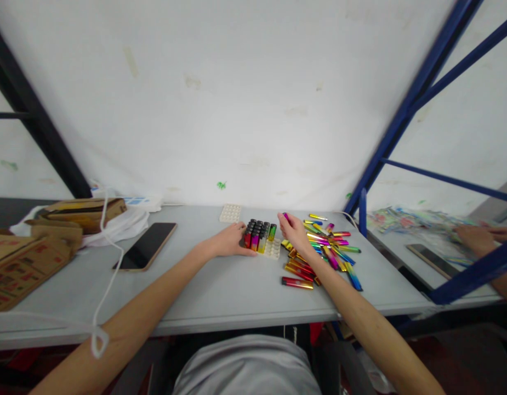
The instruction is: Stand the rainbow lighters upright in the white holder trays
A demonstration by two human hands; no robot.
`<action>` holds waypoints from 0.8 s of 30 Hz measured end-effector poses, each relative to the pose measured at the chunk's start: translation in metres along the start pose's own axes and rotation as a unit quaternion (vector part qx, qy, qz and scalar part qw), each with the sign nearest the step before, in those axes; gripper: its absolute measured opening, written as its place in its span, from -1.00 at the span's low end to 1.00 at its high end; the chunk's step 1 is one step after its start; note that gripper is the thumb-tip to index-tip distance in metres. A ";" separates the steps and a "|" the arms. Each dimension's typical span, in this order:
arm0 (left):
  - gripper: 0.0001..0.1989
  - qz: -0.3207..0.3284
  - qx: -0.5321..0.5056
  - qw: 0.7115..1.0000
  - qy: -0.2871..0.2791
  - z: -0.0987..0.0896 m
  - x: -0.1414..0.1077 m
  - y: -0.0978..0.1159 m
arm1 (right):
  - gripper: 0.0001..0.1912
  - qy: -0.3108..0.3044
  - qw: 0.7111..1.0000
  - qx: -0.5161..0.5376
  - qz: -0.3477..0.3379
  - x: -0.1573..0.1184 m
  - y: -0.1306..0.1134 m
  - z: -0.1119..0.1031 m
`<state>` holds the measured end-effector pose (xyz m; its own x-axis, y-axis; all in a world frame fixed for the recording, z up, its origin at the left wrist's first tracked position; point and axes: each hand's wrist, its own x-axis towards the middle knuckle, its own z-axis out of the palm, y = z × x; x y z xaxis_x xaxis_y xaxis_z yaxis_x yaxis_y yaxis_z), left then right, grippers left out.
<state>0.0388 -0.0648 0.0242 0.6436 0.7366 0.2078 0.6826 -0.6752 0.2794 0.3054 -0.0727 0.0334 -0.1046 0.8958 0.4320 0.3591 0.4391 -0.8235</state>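
Colourful lighters with black tops (257, 233) stand upright in rows in a pale tray with round holes (272, 249). Its right part shows bare holes beside a green lighter (272, 232). My left hand (231, 240) is curved around the left side of the tray and the standing lighters, thumb at the front, fingers apart. Just right of the tray and above it, my right hand (292, 229) is closed on a purple lighter (285, 215), mostly hidden by the fingers. A loose pile of shiny lighters (329, 249) lies to the right, partly behind my right wrist.
Another pale holed tray (230, 213) lies near the wall. On the left are a black phone (148, 247), a white cable (109, 274) and cardboard boxes (35, 258). A blue metal frame (395, 126) rises at right; beyond it are another person's hands (479, 238) and a phone (432, 260).
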 end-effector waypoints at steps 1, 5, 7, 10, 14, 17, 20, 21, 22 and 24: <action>-0.26 0.000 0.000 1.000 -0.002 0.000 0.000 0.000 | -0.36 0.015 1.000 -0.018 -0.004 -0.001 -0.001 -0.001; -0.28 0.007 0.002 1.000 0.000 0.000 0.000 0.001 | -0.39 0.048 0.997 -0.054 -0.005 -0.003 -0.007 -0.004; -0.29 0.006 0.001 1.000 0.003 0.000 0.000 0.001 | -0.44 0.064 0.995 -0.072 -0.004 -0.003 -0.008 -0.004; -0.29 0.000 0.006 1.000 0.001 -0.001 0.000 0.002 | -0.53 0.074 0.993 -0.088 0.003 -0.002 -0.007 -0.004; -0.30 -0.005 0.013 1.000 -0.010 -0.002 0.001 0.003 | -0.58 0.061 0.994 -0.094 -0.003 -0.001 -0.005 -0.004; -0.31 -0.003 0.008 1.000 -0.008 -0.002 0.000 0.004 | -0.54 0.056 0.993 -0.104 -0.019 -0.002 -0.007 -0.004; -0.32 0.005 0.006 1.000 -0.004 -0.003 0.000 0.004 | -0.49 0.049 0.991 -0.117 -0.040 -0.004 -0.011 -0.006; -0.32 0.008 0.006 1.000 -0.002 -0.003 0.000 0.004 | -0.49 0.042 0.991 -0.121 -0.047 -0.005 -0.013 -0.006; -0.33 0.010 0.005 1.000 -0.001 -0.003 0.000 0.004 | -0.50 0.037 0.990 -0.125 -0.056 -0.006 -0.015 -0.006; -0.34 0.009 0.005 1.000 0.001 -0.003 0.000 0.004 | -0.52 0.032 0.988 -0.126 -0.082 -0.008 -0.019 -0.007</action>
<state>0.0406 -0.0673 0.0280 0.6551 0.7247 0.2138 0.6750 -0.6884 0.2654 0.3062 -0.0886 0.0484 -0.1237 0.8043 0.5812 0.5632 0.5392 -0.6262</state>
